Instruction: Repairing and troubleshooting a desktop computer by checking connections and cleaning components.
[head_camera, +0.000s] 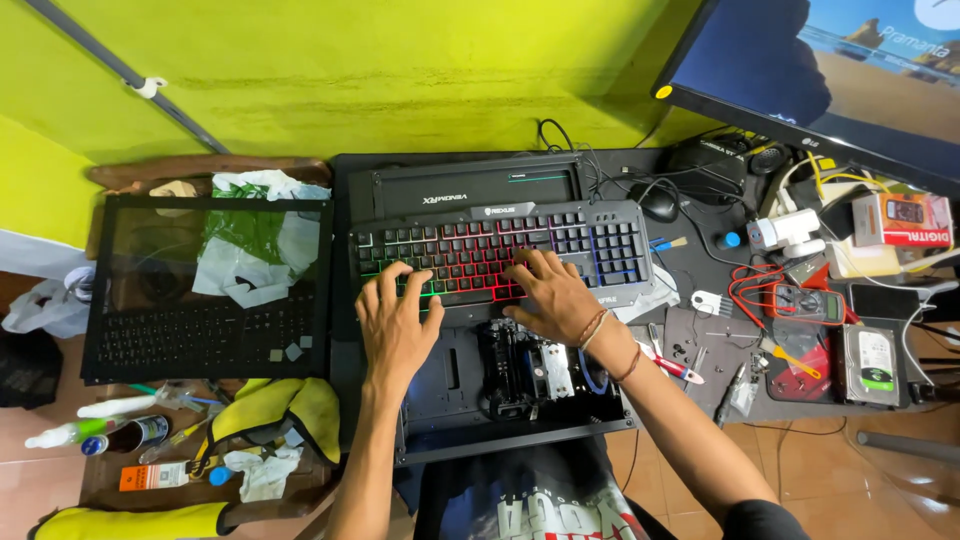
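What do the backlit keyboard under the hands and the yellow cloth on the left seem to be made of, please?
Keyboard: probably matte black plastic with translucent legends, since coloured light glows through the keys beneath the left hand and right hand. Yellow cloth: soft woven or microfibre fabric, judging by its limp folds and dull surface.

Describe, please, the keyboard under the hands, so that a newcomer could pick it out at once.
Start at the black desk below the tilted monitor. At its middle, both the left hand and the right hand rest on a keyboard lying across an opened computer case. Unlike the dark laptop keys to its left, its keys glow green, red and blue.
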